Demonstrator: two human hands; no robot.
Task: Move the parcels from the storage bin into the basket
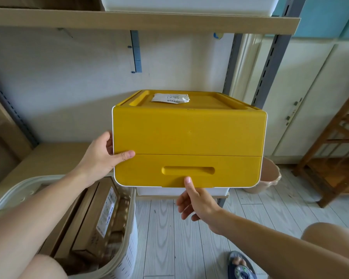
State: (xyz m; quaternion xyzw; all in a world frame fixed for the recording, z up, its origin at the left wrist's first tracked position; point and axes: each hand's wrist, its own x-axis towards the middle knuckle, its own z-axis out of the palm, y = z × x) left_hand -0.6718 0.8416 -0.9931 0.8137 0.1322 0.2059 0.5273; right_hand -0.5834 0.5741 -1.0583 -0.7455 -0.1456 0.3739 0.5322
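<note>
We see the yellow bin (189,135) in the middle of the frame, its front shut, resting on a white box (181,191) at the edge of a wooden shelf (48,158). A crumpled paper label (170,98) lies on the bin's lid, and a recessed handle (188,170) sits low on the front panel.

Our left hand (103,156) grips the bin's left edge: the thumb lies across the front face, and the other fingers (109,140) curl round the side. Our right hand (197,202) is below the bin's lower edge, thumb raised and touching the front just under the handle; its other fingers are loose and apart, holding nothing.

At lower left stands the white perforated basket (127,228), beside the shelf and under our left forearm. Inside it lie brown cardboard parcels (93,224), one with a printed white label (107,212) facing up.

Further out, an upper shelf (141,21) crosses the top of the frame with a white container (189,5) on it. At the right of the frame a tan bucket (268,178) stands on the pale plank floor (169,238), with a wooden rack (334,154) beyond it. A slippered foot (241,265) shows at the bottom right.
</note>
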